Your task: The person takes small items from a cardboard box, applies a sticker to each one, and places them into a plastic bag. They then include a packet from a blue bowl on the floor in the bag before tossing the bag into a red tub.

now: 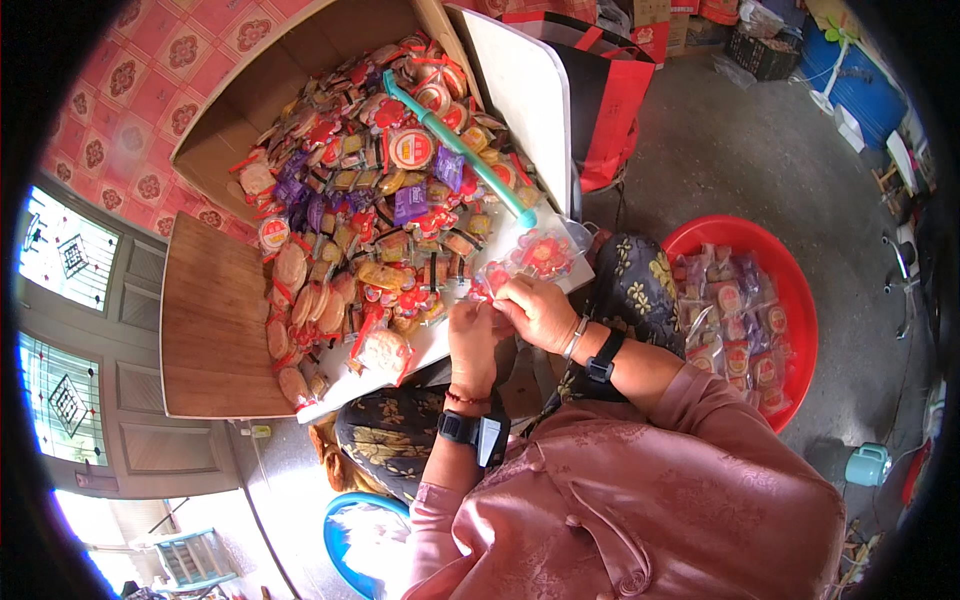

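My left hand (472, 341) and my right hand (536, 311) meet at the near edge of a white board (450, 334). Their fingertips pinch together at the near end of a clear plastic bag (544, 253) with red flower-shaped packets in it; the exact grip is hidden by the fingers. Beyond them rises a large heap of wrapped snacks (375, 191), with round biscuits, purple packets and yellow pieces among them. A turquoise plastic stick (469, 154) lies across the heap. Close to my left hand is a wrapped round biscuit (384, 351).
Filled clear bags (731, 300) sit in a red basin (804, 337) on my right. A blue tub (335, 536) with white plastic stands at lower left. An open cardboard box (232, 112) backs the heap, flanked by a wooden panel (221, 322) and a white panel (525, 90).
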A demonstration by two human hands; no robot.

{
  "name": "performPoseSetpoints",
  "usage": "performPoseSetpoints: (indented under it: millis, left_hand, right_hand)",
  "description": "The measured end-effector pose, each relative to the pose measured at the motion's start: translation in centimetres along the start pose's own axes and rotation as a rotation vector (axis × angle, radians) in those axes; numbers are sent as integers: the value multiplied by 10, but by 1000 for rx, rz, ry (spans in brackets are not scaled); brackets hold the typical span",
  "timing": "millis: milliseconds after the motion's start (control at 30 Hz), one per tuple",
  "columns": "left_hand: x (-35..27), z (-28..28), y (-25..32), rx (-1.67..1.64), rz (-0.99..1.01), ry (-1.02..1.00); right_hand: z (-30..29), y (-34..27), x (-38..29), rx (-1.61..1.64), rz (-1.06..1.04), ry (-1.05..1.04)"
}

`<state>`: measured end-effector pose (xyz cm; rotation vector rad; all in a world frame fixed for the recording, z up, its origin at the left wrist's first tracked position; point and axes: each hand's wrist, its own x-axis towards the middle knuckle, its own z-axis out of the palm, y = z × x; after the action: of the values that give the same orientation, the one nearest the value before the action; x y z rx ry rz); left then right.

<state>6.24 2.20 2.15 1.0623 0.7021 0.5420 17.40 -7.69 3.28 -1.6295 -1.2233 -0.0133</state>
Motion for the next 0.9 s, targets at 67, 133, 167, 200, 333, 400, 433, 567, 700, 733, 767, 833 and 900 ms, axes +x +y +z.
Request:
performPoseSetpoints:
  millis: [67,133,167,200,333,400,433,567,700,733,767,833,900]
  left_hand:
    - [-1,3,-1,160,16,-13]
    - [-4,10,1,141,12,3]
    - [-5,12,2,122,10,20]
    - [-6,12,4,121,10,18]
    - [-6,12,4,-14,-51,68]
    - [-6,14,3,-65,-60,90]
    - [-7,17,4,-88,-55,97]
    - [-7,24,5,-32,-79,3]
    - [9,4,-25,161,10,-15]
    - [8,7,-23,177,-21,-10]
    - [7,8,-20,192,-51,-5]
    - [-1,18,-2,288,-108,-13]
    - [-8,23,9,382,-162,-15]
  right_hand:
    - [0,0,1,-19,-49,9]
    - [1,1,1,-13,-46,3]
    - [1,1,0,-8,-45,-3]
    - [1,1,0,-9,-44,-2]
    - [-3,-2,0,-27,-53,14]
    - [-4,-2,-1,-57,-52,20]
    - [-4,-1,-2,-85,-17,12]
    - [-4,2,-4,-75,-34,19]
    - [0,0,-4,-92,-22,-39]
    - [0,1,-4,-75,-17,-36]
    - [-1,1,-5,-58,-13,-33]
    - [-3,6,-5,-30,-20,-15]
    - [-6,7,-3,2,-32,-1]
